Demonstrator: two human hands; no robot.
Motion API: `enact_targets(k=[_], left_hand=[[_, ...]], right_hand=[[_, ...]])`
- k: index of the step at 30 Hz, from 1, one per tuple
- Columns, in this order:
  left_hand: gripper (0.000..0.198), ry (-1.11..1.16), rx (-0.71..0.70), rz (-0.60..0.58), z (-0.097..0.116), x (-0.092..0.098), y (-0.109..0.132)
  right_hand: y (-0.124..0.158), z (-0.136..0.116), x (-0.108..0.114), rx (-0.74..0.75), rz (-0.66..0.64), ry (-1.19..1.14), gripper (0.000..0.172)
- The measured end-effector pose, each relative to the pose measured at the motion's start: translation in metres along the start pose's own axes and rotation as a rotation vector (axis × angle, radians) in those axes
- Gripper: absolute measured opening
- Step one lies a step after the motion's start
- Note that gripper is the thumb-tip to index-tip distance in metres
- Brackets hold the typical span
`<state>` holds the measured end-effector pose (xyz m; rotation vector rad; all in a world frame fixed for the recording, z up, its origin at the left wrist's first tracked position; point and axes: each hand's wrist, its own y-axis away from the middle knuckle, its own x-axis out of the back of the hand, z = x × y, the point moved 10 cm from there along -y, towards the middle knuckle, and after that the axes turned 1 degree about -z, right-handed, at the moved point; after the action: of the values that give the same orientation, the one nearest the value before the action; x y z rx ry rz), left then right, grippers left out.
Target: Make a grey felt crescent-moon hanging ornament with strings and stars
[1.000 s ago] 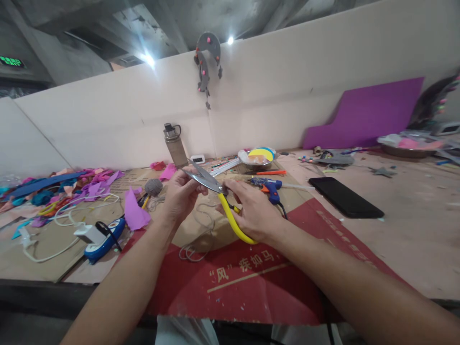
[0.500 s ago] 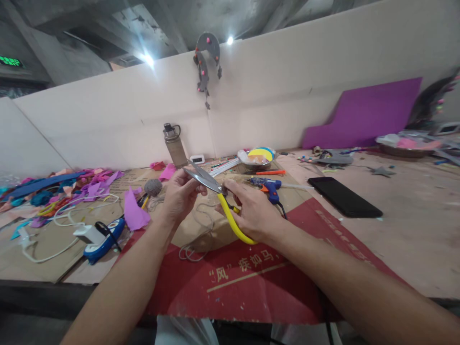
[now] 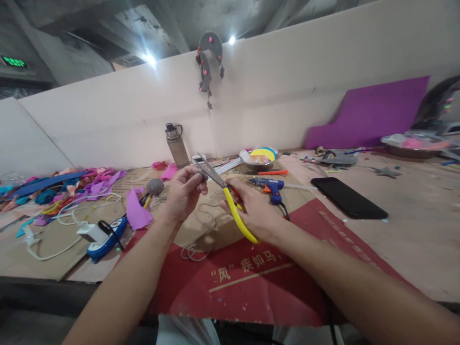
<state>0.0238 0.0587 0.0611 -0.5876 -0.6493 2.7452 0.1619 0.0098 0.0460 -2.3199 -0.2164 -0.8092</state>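
My right hand (image 3: pixel 255 211) is wrapped round the yellow handles of a pair of scissors (image 3: pixel 235 213). Their blades point up and left, slightly parted, with the tips close to my left fingers. My left hand (image 3: pixel 186 191) pinches a small grey piece (image 3: pixel 203 175) between thumb and fingers; its exact shape is mostly hidden. Below the hands, a thin grey cord (image 3: pixel 196 254) lies in loops on the red and brown cardboard (image 3: pixel 251 287). Behind my left wrist sits a ball of grey yarn (image 3: pixel 155 187).
A blue glue gun (image 3: pixel 273 188) and a black phone (image 3: pixel 348 197) lie to the right. At the left are a power strip (image 3: pixel 106 239), white cables and a heap of coloured felt scraps (image 3: pixel 68 191). A bottle (image 3: pixel 177 147) and a bowl (image 3: pixel 260 165) stand toward the white partition.
The scissors have turned, so the blades now point more upward and show edge-on beside the left fingertips. The small grey piece in my left fingers has come into view.
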Motion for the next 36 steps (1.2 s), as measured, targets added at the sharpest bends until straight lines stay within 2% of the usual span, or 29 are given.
enact_targets(k=[6,14,22,30,36], left_hand=[[0.026,0.024,0.016,0.016,-0.002,0.002,-0.001],[0.021,-0.011,0.008,0.035,0.003,0.003,0.000],[0.013,-0.093,0.021,-0.042,0.004,-0.008,0.001],[0.015,-0.088,0.014,-0.052,0.002,-0.006,0.001],[0.017,-0.124,0.018,-0.018,0.002,0.000,0.001]], right_hand=[[0.003,-0.003,0.000,0.072,0.025,0.069,0.041],[0.003,-0.005,0.003,0.059,0.028,0.119,0.039],[0.004,-0.005,0.004,0.060,0.031,0.161,0.041],[0.004,-0.005,0.006,0.064,0.050,0.209,0.043],[0.004,-0.007,0.007,0.070,0.058,0.228,0.042]])
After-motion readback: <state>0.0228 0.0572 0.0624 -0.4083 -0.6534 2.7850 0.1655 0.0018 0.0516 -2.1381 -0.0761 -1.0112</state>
